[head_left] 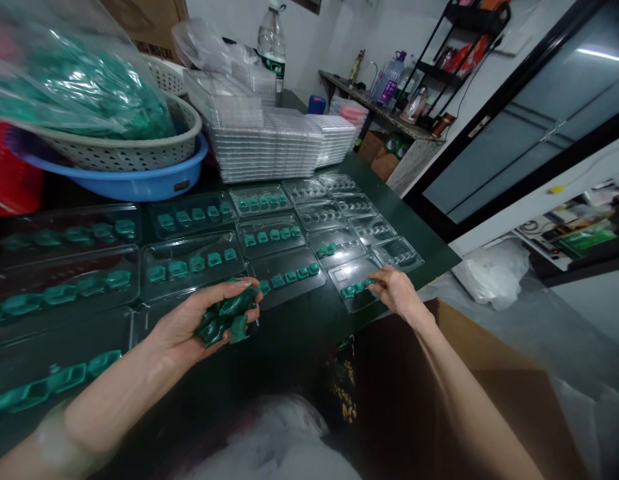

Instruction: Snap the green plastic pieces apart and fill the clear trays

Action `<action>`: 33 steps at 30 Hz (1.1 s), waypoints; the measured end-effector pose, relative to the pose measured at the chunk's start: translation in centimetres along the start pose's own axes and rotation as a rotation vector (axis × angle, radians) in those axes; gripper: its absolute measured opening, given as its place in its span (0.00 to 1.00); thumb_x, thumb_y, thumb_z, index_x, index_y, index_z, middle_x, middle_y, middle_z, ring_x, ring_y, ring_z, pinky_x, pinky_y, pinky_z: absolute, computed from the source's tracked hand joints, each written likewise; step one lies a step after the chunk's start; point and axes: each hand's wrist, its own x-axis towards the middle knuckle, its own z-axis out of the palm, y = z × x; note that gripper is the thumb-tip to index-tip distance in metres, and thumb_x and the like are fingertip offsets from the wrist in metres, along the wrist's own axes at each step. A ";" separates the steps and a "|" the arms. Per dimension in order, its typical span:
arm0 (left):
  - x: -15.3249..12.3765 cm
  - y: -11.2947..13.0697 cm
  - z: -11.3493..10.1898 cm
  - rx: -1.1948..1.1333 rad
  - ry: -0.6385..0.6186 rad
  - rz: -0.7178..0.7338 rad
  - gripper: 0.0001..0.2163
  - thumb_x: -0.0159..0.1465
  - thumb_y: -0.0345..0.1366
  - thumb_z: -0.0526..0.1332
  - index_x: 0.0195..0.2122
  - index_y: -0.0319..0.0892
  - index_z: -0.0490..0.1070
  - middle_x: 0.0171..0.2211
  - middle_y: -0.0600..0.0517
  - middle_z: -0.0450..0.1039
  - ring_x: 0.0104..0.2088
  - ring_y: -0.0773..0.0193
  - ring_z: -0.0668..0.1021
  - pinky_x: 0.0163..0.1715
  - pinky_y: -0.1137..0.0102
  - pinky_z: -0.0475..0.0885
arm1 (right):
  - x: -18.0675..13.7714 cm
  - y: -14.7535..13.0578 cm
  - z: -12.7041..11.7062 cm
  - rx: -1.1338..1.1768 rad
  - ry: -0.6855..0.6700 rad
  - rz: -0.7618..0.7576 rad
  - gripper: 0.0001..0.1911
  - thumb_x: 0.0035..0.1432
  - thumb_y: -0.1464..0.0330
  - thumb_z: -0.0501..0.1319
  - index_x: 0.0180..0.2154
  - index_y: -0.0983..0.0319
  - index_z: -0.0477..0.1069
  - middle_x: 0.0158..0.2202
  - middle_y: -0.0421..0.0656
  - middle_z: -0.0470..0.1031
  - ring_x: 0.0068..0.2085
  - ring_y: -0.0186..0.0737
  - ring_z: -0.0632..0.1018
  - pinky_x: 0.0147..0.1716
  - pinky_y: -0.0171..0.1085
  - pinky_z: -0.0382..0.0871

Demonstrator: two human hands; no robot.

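My left hand (189, 319) is curled around a clump of glossy, translucent green plastic pieces (234, 307), held above the table. Over the nearest right-hand clear plastic tray (359, 270), my right hand (397, 292) pinches a small green piece at the end of a short row of green pieces (352, 291). Its fingertips partly hide that piece. A neighbouring clear tray (339, 239) has a few green pieces at its left end. Further left, each tray, such as this one (289, 279), bears a row of green pieces.
Tall stacks of clear trays (269, 150) stand at the back. Left of them, a bag of green pieces (89, 87) sits in a white basket (124, 153) over a blue basin (159, 183). A cardboard box (499, 347) stands open below the table's right edge.
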 end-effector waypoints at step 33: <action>-0.6 0.7 -1.1 0.022 0.010 0.047 0.09 0.52 0.26 0.62 0.36 0.36 0.72 0.32 0.46 0.76 0.27 0.59 0.79 0.23 0.72 0.76 | 0.3 1.9 1.0 0.205 -0.012 -0.082 0.12 0.52 0.69 0.56 0.36 0.67 0.74 0.27 0.44 0.74 0.28 0.37 0.73 0.30 0.35 0.66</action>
